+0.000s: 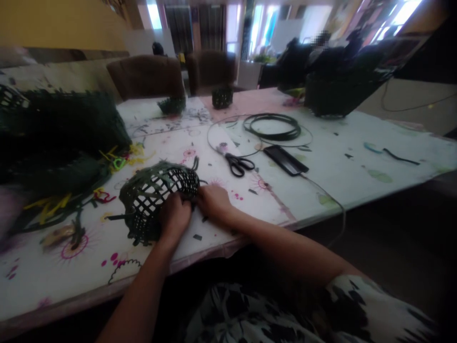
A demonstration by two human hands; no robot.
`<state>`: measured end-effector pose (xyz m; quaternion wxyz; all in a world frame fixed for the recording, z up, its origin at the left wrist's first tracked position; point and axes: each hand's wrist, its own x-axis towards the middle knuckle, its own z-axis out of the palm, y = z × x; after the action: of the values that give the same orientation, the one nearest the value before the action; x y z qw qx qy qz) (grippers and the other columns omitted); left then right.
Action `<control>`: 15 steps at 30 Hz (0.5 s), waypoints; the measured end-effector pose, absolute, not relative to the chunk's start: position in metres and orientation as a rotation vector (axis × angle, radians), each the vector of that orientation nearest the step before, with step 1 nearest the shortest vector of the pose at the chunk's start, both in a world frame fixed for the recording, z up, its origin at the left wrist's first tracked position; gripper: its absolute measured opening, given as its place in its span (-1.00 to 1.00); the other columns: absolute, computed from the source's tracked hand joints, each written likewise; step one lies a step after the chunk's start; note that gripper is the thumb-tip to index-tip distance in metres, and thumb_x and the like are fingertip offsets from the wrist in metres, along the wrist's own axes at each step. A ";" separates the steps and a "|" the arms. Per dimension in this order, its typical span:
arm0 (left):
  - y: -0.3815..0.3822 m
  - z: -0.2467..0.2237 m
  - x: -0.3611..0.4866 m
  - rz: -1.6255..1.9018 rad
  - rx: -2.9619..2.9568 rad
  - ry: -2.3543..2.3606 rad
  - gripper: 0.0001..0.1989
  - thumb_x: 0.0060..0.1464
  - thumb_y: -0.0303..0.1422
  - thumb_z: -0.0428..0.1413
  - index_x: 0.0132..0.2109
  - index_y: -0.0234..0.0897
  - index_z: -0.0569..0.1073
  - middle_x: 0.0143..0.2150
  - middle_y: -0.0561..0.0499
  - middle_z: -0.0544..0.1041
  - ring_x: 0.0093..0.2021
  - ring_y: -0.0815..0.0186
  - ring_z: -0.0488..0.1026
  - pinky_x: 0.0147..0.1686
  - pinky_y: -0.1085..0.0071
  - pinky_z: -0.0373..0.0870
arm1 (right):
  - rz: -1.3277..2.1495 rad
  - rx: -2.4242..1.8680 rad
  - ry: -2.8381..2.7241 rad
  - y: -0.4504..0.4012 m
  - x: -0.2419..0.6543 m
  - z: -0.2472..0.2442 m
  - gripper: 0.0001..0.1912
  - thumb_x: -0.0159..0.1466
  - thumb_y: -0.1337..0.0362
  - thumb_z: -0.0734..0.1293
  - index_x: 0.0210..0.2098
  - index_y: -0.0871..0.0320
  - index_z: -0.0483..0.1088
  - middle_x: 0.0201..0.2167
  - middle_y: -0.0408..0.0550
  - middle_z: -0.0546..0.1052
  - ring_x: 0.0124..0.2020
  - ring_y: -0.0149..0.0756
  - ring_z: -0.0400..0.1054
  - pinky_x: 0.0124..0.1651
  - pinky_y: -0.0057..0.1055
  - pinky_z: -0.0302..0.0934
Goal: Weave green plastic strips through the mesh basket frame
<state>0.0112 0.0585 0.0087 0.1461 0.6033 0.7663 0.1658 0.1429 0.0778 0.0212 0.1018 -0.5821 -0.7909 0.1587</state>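
Both the left hand [174,216] and right hand [214,202] clasp a woven green basket [153,200], long axis sideways.

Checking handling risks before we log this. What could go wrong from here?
The woven green basket has loose strip ends sticking out, so the weave might loosen if the left hand or right hand eases off. It also sits near the table's front edge, so a nudge could possibly tip it off.
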 end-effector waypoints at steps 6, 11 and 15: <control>0.056 0.009 0.009 0.518 1.765 2.157 -0.69 0.16 -0.39 -0.05 -0.05 -0.28 0.52 0.04 -0.20 0.56 0.05 0.00 0.49 0.02 0.17 0.36 | 0.785 -1.521 -2.173 0.084 0.166 0.016 -0.82 0.21 0.21 0.40 -0.38 0.22 0.53 -0.48 -0.11 0.52 -0.42 -0.41 0.32 -0.37 -0.48 0.06; 0.056 0.007 0.008 0.526 1.780 2.146 -0.69 0.15 -0.40 -0.05 -0.07 -0.27 0.53 0.03 -0.19 0.57 0.04 0.01 0.49 0.02 0.17 0.36 | 0.830 -1.604 -2.132 0.084 0.163 0.019 -0.83 0.15 0.20 0.44 -0.38 0.20 0.57 -0.49 -0.11 0.53 -0.42 -0.40 0.33 -0.40 -0.48 0.05; 0.056 0.005 0.008 0.539 1.790 2.142 -0.69 0.14 -0.40 -0.05 -0.07 -0.27 0.52 0.03 -0.20 0.56 0.04 -0.02 0.49 0.01 0.14 0.36 | 0.810 -1.693 -2.128 0.085 0.153 0.023 -0.83 0.13 0.22 0.43 -0.37 0.21 0.58 -0.44 -0.03 0.58 -0.38 -0.30 0.40 -0.37 -0.43 0.10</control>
<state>0.0076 0.0563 0.0049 0.1486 0.6225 0.7451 0.1874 0.1531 0.0846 0.0227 0.1515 -0.5899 -0.7413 0.2820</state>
